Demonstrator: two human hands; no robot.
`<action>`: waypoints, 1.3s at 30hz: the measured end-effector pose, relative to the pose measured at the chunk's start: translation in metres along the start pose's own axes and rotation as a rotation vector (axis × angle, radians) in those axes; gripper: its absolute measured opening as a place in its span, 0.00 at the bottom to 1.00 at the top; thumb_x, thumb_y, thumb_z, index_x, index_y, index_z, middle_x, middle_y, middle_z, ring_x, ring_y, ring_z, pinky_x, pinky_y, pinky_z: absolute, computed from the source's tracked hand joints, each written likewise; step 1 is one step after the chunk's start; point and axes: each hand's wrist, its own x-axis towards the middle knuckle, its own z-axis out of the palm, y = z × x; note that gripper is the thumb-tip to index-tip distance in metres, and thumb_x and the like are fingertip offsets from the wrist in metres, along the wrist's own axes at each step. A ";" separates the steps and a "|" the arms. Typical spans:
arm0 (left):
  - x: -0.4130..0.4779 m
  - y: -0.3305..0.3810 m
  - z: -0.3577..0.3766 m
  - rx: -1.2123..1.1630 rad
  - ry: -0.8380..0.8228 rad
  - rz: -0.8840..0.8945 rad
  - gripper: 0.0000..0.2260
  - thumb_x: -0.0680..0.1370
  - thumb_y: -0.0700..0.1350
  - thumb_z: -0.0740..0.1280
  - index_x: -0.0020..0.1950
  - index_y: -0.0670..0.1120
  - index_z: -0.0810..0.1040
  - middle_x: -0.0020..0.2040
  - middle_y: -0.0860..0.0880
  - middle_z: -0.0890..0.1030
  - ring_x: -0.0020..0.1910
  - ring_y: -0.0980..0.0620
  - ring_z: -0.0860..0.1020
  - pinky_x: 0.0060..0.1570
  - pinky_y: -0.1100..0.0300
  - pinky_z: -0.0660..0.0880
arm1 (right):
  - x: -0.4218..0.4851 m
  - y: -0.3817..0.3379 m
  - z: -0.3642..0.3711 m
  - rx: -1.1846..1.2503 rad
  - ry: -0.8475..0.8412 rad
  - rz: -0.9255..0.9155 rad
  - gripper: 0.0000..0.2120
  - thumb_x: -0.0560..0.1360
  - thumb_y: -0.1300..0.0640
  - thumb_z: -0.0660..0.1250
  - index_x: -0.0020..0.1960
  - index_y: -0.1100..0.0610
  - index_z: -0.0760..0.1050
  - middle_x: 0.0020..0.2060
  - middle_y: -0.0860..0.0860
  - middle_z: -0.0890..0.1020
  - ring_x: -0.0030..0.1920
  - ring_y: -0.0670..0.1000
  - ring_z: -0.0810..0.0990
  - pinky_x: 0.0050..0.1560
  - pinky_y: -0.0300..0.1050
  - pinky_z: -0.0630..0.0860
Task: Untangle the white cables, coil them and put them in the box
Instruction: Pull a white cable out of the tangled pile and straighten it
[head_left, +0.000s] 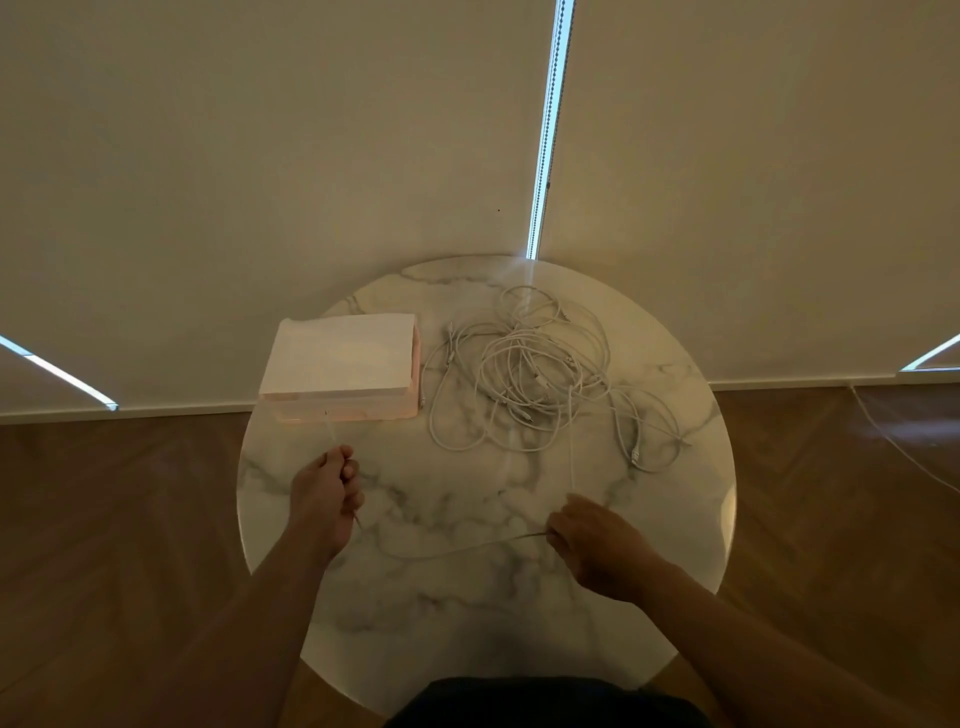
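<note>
Near the desk's front edge, the right hand pinches a cable that sags leftward to the left hand, which is closed around it. From the right hand the cable also rises toward the tangle, which lies right of the middle toward the far edge. Beside the tangle, at the far left edge, sits the box.

Bare table open near the edge; farther back, the box blocks the left and the cable tangle sprawls right.
</note>
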 end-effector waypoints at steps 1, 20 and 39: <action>0.001 0.001 0.000 0.001 -0.008 0.016 0.13 0.85 0.43 0.53 0.43 0.45 0.72 0.25 0.53 0.67 0.18 0.58 0.59 0.18 0.69 0.55 | 0.003 -0.006 -0.005 0.042 -0.065 0.022 0.13 0.82 0.48 0.52 0.51 0.53 0.72 0.43 0.51 0.78 0.49 0.54 0.76 0.53 0.53 0.75; 0.006 0.013 -0.016 0.268 -0.006 0.053 0.13 0.85 0.43 0.54 0.44 0.42 0.73 0.25 0.52 0.64 0.18 0.58 0.60 0.19 0.69 0.56 | 0.013 0.029 -0.016 0.654 0.503 0.594 0.05 0.73 0.62 0.72 0.48 0.56 0.86 0.40 0.55 0.83 0.36 0.42 0.77 0.41 0.37 0.76; -0.021 -0.010 0.019 0.573 -0.143 0.083 0.14 0.83 0.40 0.57 0.43 0.37 0.76 0.29 0.43 0.78 0.20 0.52 0.70 0.23 0.61 0.68 | 0.036 -0.010 -0.035 1.767 0.405 0.855 0.06 0.80 0.65 0.62 0.50 0.67 0.76 0.40 0.62 0.84 0.39 0.56 0.83 0.43 0.47 0.81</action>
